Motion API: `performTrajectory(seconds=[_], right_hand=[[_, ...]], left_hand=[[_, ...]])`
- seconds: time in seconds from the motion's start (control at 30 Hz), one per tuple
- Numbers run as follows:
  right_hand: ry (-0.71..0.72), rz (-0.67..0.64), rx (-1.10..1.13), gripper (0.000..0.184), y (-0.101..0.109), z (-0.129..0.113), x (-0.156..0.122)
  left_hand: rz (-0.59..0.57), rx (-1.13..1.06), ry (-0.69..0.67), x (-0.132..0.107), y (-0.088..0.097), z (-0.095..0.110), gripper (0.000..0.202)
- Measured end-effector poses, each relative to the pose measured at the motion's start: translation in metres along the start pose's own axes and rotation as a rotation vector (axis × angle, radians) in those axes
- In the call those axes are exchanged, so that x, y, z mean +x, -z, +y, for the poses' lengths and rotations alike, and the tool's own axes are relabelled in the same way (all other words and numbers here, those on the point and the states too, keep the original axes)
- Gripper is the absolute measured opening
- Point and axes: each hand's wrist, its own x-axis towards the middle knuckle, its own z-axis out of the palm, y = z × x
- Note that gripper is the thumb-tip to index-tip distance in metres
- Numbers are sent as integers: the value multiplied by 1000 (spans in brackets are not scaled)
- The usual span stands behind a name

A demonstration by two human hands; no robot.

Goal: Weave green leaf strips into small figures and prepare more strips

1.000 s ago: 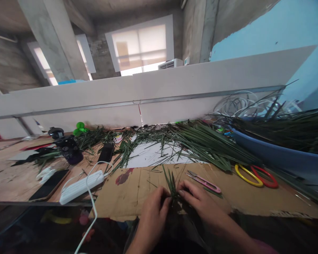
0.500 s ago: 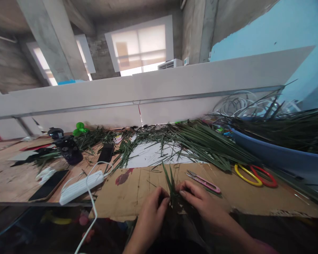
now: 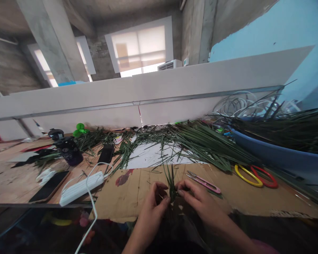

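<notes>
Between my two hands, over the near edge of the cardboard, is a small bundle of green leaf strips (image 3: pixel 172 185) with its tips pointing up and away. My left hand (image 3: pixel 157 201) grips its left side between thumb and curled fingers. From the right, my right hand (image 3: pixel 192 194) pinches it with thumb and forefinger. The lower end of the bundle is dark and hard to make out. Just beyond my right hand, pink thread snips (image 3: pixel 204 182) lie on the cardboard (image 3: pixel 137 197).
Scissors with yellow and red handles (image 3: pixel 249 176) lie at right, beside a blue tub (image 3: pixel 275 151) full of long leaves. Cut leaves (image 3: pixel 209 141) cover white paper (image 3: pixel 143 155) behind. At left are a white power strip (image 3: pixel 81 188), a phone (image 3: pixel 49 186) and a dark bottle (image 3: pixel 68 150).
The leaf bundle has turned slightly and its tips stand closer together. The fingers of my left hand have shifted up a little; my right hand stays nearly in place.
</notes>
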Motion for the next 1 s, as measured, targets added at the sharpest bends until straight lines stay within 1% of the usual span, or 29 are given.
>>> performTrajectory(seconds=[0.07,0.13,0.27,0.33,0.47,0.53,0.67,0.77,0.87,1.0], right_hand=[[0,9,-5,16,-1,0,0],[0,21,-8,16,-1,1,0],[-12,13,8,16,-2,0,0],[-14,20,18,17,-3,-1,1],[-29,17,49,21,-6,-2,4],[-40,13,74,24,-7,-2,5],[-77,-3,177,26,-8,-3,6],[-89,-42,237,24,-6,-2,6],[-97,-48,231,20,-6,-1,6],[-101,-16,175,18,-7,-1,4]], left_hand=[[-27,-26,10,1,0,-1,24],[-47,-37,42,1,1,-1,29],[-57,-49,77,3,2,-2,42],[-57,-82,80,4,3,-3,45],[-53,-202,99,5,2,-4,42],[-44,-238,87,5,1,-4,38],[-1,-223,43,6,-3,-3,36],[-13,-220,45,7,-4,-4,38],[-28,-202,40,7,-3,-3,38],[-14,-137,30,4,-4,3,30]])
